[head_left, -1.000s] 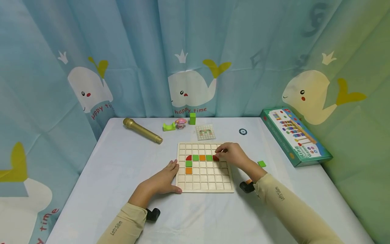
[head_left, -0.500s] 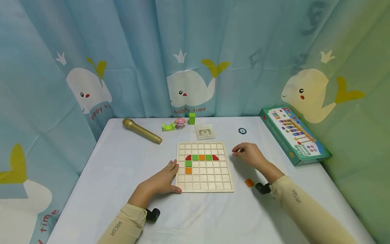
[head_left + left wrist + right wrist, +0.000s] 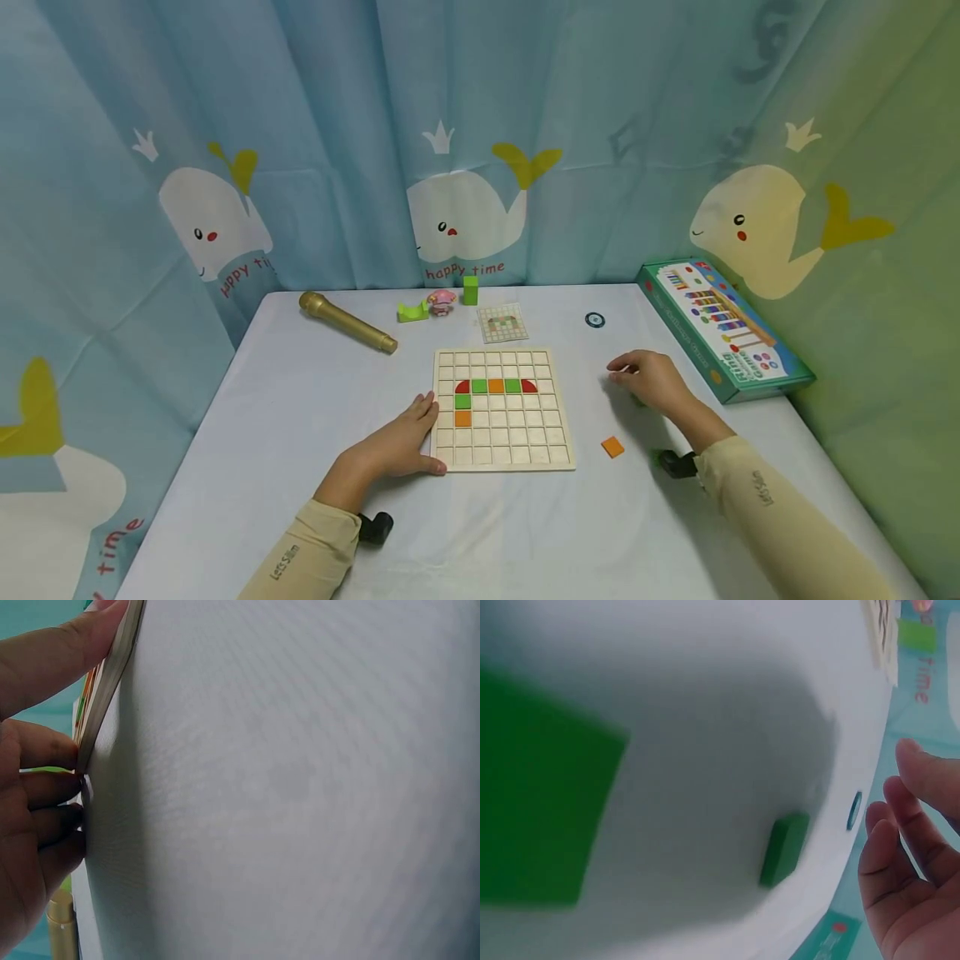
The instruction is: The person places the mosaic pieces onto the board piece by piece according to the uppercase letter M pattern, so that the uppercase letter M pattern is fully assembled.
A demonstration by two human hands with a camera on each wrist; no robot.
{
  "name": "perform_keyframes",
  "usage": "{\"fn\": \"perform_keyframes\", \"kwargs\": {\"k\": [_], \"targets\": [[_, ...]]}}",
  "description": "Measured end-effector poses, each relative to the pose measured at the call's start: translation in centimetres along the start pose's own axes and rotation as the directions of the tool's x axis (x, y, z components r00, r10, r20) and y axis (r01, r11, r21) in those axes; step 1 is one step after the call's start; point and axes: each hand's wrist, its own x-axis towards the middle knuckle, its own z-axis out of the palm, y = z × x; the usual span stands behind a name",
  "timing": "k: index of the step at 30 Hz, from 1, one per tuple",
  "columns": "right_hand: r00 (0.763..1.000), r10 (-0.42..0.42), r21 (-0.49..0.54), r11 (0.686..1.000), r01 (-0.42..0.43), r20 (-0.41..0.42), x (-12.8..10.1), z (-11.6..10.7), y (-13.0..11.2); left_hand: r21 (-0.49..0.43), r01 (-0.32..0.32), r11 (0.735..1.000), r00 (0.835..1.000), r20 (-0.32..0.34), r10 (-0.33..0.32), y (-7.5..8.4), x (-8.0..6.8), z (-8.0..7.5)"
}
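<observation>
Presently left hand [image 3: 402, 440] laid flat, fingers straight, against wooden grid board [image 3: 503, 454] edge; right hand [image 3: 649, 379] held loosely curled, empty, above green tile [image 3: 784, 848] on tabletop [image 3: 300, 417].

The grid board [image 3: 504, 410] looks like pale, unvarnished wood, matt, and its coloured tiles carry flat paint. The table [image 3: 300, 433] wears a white cloth, finely woven and dull (its weave shows in the left wrist view). The microphone [image 3: 347, 321] has a golden metallic sheen. The box [image 3: 720, 329] is printed cardboard, slightly glossy. The curtain [image 3: 480, 142] is thin, smooth printed fabric.
</observation>
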Motion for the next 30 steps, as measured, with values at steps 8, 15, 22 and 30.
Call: {"fn": "perform_keyframes", "kwargs": {"k": [8,15,22,30], "targets": [[0.998,0.051,-0.009,0.999,-0.051,0.032,-1.0,-1.0,2.0,0.009,0.013,1.000,1.000,0.005,-0.013,0.0,0.0,0.0],[0.991,0.085,-0.028,0.996,-0.083,0.101,-2.2,-1.4,3.7,0.005,0.019,1.000,1.000,0.004,-0.019,0.1,0.0,0.1],[0.988,0.068,-0.028,0.998,-0.065,0.140,-2.4,-1.5,4.5,-0.008,0.021,1.000,1.000,-0.005,-0.021,0.1,-0.1,0.1],[0.982,0.062,-0.028,0.998,-0.058,0.177,-2.2,-1.8,4.1,-0.006,0.012,1.000,1.000,-0.006,-0.012,0.1,0.0,0.2]]}}
